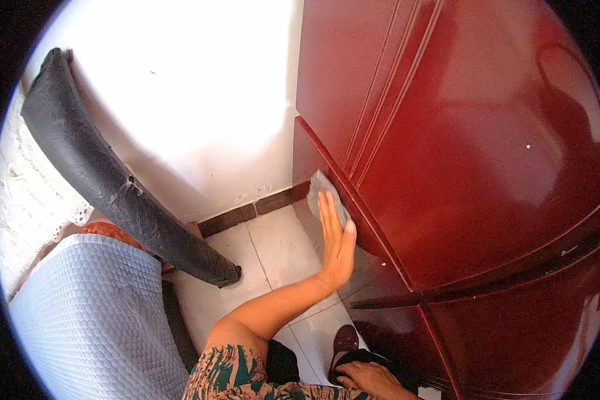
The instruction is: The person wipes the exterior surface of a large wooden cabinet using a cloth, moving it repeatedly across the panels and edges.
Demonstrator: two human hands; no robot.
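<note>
My left hand [337, 243] reaches out with its fingers stretched over a grey cloth [323, 190]. The cloth lies between the fingers and the glossy side panel of a dark red cabinet [487, 167], low down beside its raised edge strip. Near the lower edge, my right hand [370, 379] rests on my dark-clothed knee with its fingers loosely laid out and nothing visible in them. The palm side of that hand is hidden.
A long black padded bar [113, 167] slants down at the left, close to a white wall [200, 87]. Beside it stands a bed or seat with a light blue quilted cover [100, 313]. Pale floor tiles [273, 247] lie below, and my dark red shoe [345, 339] stands on them.
</note>
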